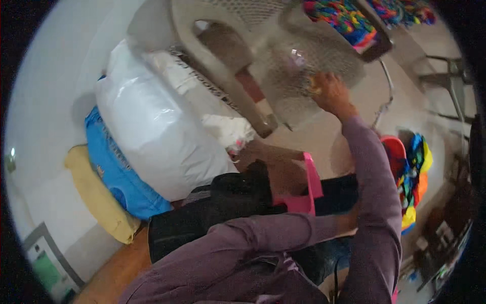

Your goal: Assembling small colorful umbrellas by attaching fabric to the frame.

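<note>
The person's right hand (334, 93) is at 2 o'clock, stretched over the mesh seat (288, 104) of a plastic chair (190, 35). Its fingers are bent and point to 10 o'clock, but they are blurred, so one cannot tell whether they are together or clamped on something. A small shiny thing (296, 59), pale and somewhat purple, is on the seat at 1 o'clock, near these fingers and a little above them. What it is exactly cannot be told.

The left forearm runs across the lap toward 4 o'clock. Its bare wrist (329, 226) shows, but the left hand is hidden behind the right sleeve (377, 187), so the state of its fingers cannot be told. Just above this wrist is a bent pink strip (313, 177), in front of the dark trousers (172, 235).

At 10 o'clock leans a big white sack (152, 126), full and glossy, with a pale bag (195, 86) beside it. A blue sack (119, 169) is at 9 o'clock, and a yellow sack (98, 195) is next to it, between 8 and 9. One colourful bundle (344, 23) lies at 1 o'clock; another many-coloured heap (417, 177) is at 3 o'clock, beside a red tub (395, 149).
</note>
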Demonstrator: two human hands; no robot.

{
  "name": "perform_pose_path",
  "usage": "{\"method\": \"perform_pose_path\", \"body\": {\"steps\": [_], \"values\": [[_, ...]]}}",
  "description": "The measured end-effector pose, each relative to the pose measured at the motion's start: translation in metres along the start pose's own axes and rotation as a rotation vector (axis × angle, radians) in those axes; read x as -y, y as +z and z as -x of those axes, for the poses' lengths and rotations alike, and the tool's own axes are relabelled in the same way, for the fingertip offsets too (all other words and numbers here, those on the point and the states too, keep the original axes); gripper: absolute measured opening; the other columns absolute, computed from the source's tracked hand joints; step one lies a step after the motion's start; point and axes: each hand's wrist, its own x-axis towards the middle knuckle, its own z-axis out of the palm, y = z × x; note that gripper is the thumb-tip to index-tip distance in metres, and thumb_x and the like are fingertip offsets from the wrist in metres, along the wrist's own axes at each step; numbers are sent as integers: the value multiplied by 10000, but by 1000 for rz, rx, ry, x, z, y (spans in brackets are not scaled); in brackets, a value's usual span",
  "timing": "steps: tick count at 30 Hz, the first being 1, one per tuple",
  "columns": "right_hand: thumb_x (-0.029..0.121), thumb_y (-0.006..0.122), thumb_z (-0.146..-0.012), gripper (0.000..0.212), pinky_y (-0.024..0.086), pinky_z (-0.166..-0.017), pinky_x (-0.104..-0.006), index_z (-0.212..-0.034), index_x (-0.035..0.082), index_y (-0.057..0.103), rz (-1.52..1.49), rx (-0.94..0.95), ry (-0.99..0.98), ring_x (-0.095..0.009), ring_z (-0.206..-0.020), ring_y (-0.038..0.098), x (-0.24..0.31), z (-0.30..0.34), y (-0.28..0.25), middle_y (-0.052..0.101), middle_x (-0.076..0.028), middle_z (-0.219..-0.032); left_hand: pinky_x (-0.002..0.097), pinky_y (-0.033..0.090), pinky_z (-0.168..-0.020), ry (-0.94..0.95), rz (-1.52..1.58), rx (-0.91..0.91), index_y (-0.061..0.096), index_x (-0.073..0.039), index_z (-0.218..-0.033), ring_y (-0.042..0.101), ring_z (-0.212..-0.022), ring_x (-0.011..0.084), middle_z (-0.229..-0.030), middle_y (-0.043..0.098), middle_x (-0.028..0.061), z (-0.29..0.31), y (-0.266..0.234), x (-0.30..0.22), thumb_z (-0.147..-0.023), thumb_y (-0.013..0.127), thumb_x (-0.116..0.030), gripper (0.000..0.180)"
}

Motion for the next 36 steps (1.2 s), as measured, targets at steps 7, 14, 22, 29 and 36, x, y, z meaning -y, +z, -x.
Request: {"method": "perform_pose_path", "body": {"steps": [7,14,22,29,36], "values": [[192,778,-764,570,480,-938,-531,-1261,19,558,-94,-125,-160,-478,-1046,592,-26,10,4,621,-255,-1118,406,484,-995,14,-832,-330,555,-97,-1355,625,-1102,235,-1312,620,91,-13,15,5,-1061,468,-249,343],[129,769,-763,642,491,-992,-469,-1340,-7,523,-220,74,-62,-441,-1178,590,8,63,-117,601,-248,-1265,331,520,-671,77,-435,-109,581,-112,-1216,643,-812,174,-1033,655,68,42,81,-92,-1038,527,-433,371],[169,801,-769,666,502,-1010,-426,-1361,-8,554,-192,20,207,-361,-1180,625,19,210,-243,619,-218,-1284,271,449,-499,199,-162,-93,621,-164,-1021,600,-632,104,-733,616,-47,75,124,-125,-1035,445,-596,467],[236,789,-818,580,518,-932,-459,-1286,-26,570,-161,-44,310,-396,-1113,631,48,315,-267,644,-211,-1172,282,475,-541,115,-156,247,631,-148,-1051,614,-649,119,-759,639,-35,77,126,-128,-984,412,-729,624],[261,788,-796,633,505,-916,-511,-1361,70,577,104,-158,339,-425,-1059,612,63,357,-243,649,-203,-1136,302,525,-663,99,-252,402,637,-117,-1089,640,-810,123,-928,675,8,61,112,-112,-1093,410,-470,420]]}}
